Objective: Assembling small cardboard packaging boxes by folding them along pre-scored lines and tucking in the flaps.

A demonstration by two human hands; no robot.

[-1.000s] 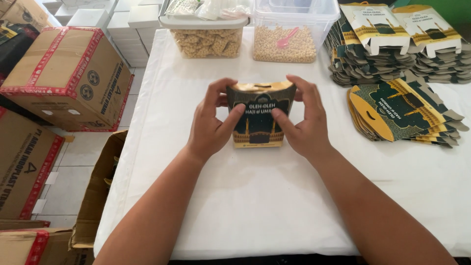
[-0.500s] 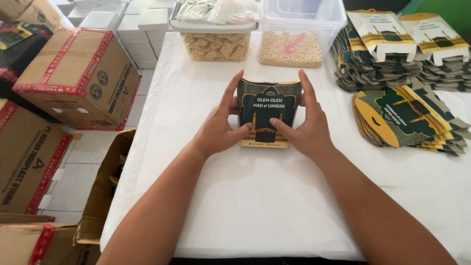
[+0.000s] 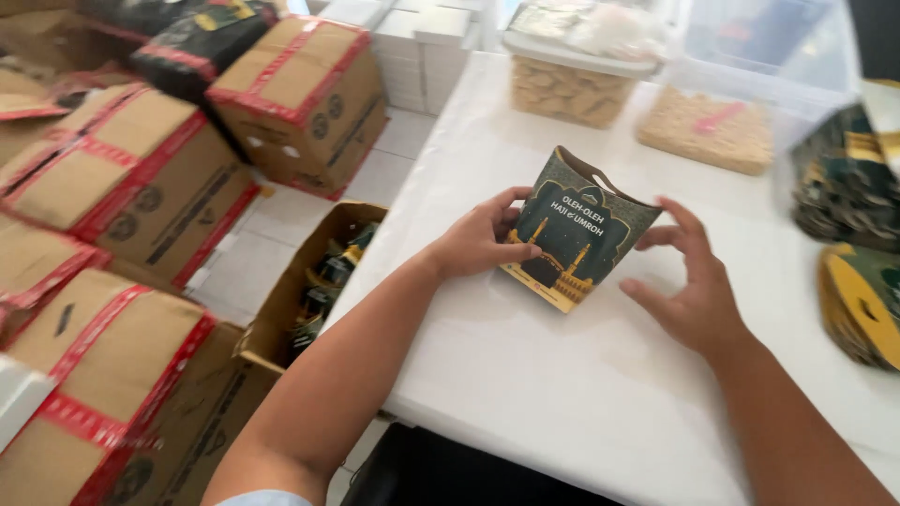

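A small dark green and gold printed carton (image 3: 578, 230), folded into shape, is tilted just above the white table (image 3: 562, 394). My left hand (image 3: 478, 236) grips its left side with thumb on the front. To the carton's right, my right hand (image 3: 694, 286) hovers with fingers spread, holding nothing and a little apart from the carton.
Flat stacks of the same cartons (image 3: 858, 234) lie at the right edge. Two clear tubs of snacks (image 3: 572, 75) (image 3: 722, 122) stand at the back. Left of the table, an open box on the floor (image 3: 319, 281) holds finished cartons, and taped brown boxes (image 3: 300, 94) are piled beyond.
My right hand has let go of the carton and drawn back to the right. The left hand alone now holds it, and the camera has swung left toward the floor boxes.
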